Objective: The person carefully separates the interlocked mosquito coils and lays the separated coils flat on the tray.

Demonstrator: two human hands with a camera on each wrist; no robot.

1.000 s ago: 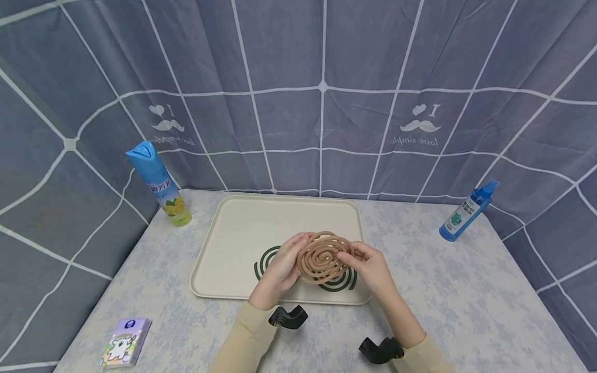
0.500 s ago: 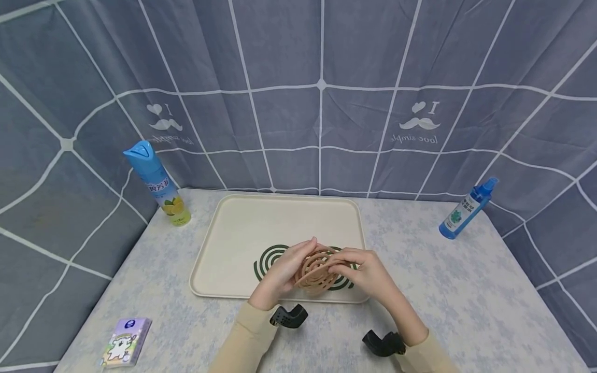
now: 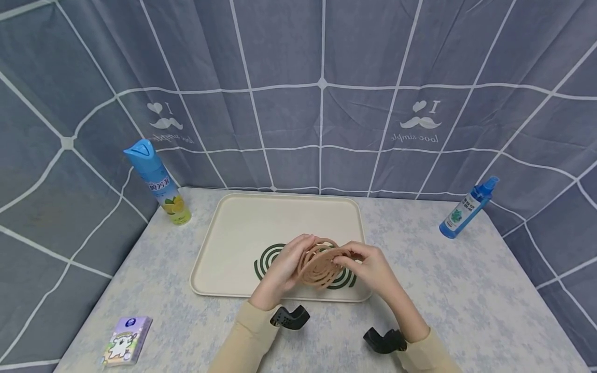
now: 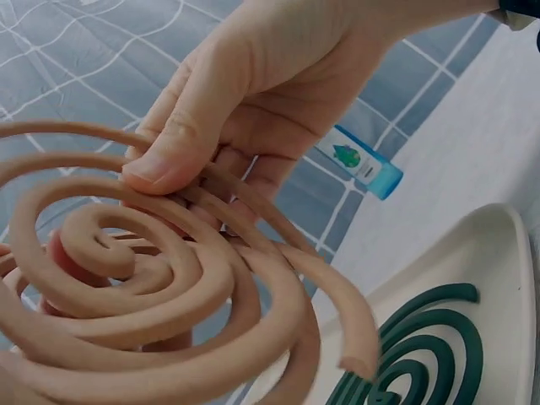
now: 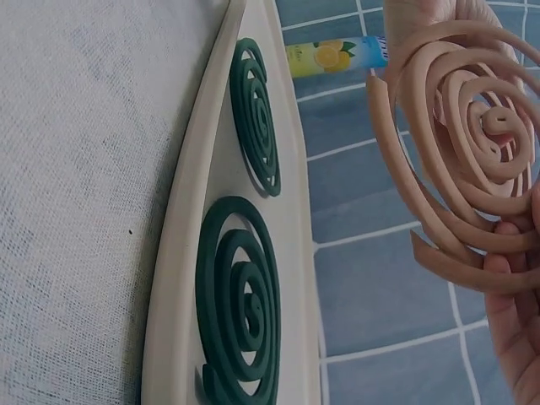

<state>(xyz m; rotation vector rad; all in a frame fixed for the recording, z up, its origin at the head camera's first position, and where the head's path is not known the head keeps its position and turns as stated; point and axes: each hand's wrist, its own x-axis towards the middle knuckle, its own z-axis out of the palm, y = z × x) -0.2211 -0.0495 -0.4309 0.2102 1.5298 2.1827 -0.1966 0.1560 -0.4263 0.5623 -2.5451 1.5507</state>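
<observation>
A brown mosquito coil [image 3: 321,272], apparently two nested spirals partly spread apart, is held above the tray's front part. My left hand [image 3: 283,268] holds its left edge; behind the coil most of these fingers are hidden. At the right edge, my right hand [image 3: 371,265] pinches the coil, its thumb on the near face in the left wrist view. Two loose ends of the coil [image 5: 434,156] show in the right wrist view. Beneath lie two dark green mosquito coils, the left green coil [image 3: 263,261] and the right green coil [image 3: 346,280], both partly covered by hands and brown coil.
The cream tray [image 3: 252,217] lies mid-table. A blue and yellow spray can [image 3: 163,189] stands at the back left, a blue spray bottle [image 3: 466,210] at the back right. A purple tissue pack [image 3: 126,342] lies front left. A grey gridded curtain [image 3: 289,124] hangs behind.
The brown coil has tilted from facing up, its spirals shifting apart. My right hand rose and turned, then lowered slightly while keeping its pinch; the left hand stays nearly in place.
</observation>
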